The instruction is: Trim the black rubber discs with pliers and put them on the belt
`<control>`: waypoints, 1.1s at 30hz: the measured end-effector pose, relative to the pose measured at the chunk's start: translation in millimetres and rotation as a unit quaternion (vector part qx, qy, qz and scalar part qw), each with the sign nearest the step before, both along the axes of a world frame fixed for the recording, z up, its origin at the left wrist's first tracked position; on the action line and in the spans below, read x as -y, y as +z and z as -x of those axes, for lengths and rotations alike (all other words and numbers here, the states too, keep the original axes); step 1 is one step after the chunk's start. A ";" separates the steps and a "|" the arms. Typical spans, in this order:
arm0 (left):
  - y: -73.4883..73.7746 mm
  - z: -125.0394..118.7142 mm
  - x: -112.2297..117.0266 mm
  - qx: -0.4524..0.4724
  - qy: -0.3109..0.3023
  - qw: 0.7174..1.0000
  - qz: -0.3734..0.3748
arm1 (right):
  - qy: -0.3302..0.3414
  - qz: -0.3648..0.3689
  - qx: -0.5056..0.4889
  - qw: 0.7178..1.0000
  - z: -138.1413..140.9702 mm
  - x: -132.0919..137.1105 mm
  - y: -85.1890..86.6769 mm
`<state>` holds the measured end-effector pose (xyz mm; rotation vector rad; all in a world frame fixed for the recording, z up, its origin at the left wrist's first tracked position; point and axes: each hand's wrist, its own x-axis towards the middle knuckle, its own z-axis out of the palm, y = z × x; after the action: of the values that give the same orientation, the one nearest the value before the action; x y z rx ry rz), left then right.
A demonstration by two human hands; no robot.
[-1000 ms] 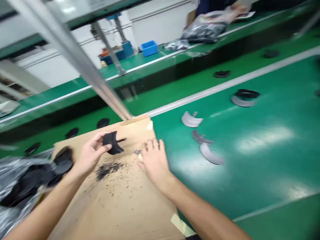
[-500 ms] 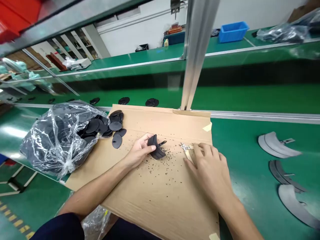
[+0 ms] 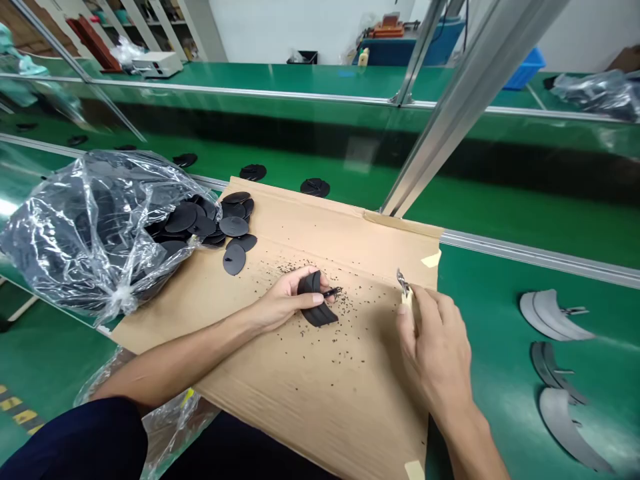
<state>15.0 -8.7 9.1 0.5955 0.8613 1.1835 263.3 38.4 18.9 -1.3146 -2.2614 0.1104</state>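
Note:
My left hand (image 3: 285, 301) is closed around a black curved plastic part (image 3: 316, 308), with the thumb across its front and a thin stem poking out to the right. Small black trimmings (image 3: 345, 333) are scattered on the cardboard sheet (image 3: 280, 413) around and under it. To the right, my right hand (image 3: 437, 340) grips a pair of small cutting pliers (image 3: 404, 291) by pale handles, the metal jaws pointing up and away from me. The pliers are apart from the black part.
At left, a clear plastic bag (image 3: 123, 253) spills black oval discs (image 3: 234, 227) onto the cardboard. Grey curved parts (image 3: 553, 317) lie on the green bench at right. A metal post (image 3: 450, 127) rises behind the cardboard. More black discs (image 3: 315, 187) sit on the green surface beyond.
My right hand has picked up the pliers from the cardboard and lifted them. My left hand still holds the black part. The camera view has shifted and tilted.

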 end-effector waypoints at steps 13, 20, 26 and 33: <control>-1.6 1.7 4.2 0.011 -0.051 0.998 -0.022 | 0.223 0.158 -0.172 0.946 13.7 19.2 10.2; 1.2 5.3 3.7 0.018 -0.079 0.997 -0.010 | 0.246 0.150 -0.189 0.939 8.4 14.6 11.5; 2.3 7.3 3.4 0.017 -0.098 0.995 -0.013 | 0.248 0.135 -0.190 0.940 12.3 15.0 11.1; 2.3 8.2 3.4 0.042 -0.126 0.991 -0.005 | 0.258 0.078 -0.162 0.949 12.4 13.6 10.7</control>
<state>6.8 -12.2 11.3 0.6382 0.6878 0.9758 250.9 24.8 29.6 -0.6766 -2.2774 0.6514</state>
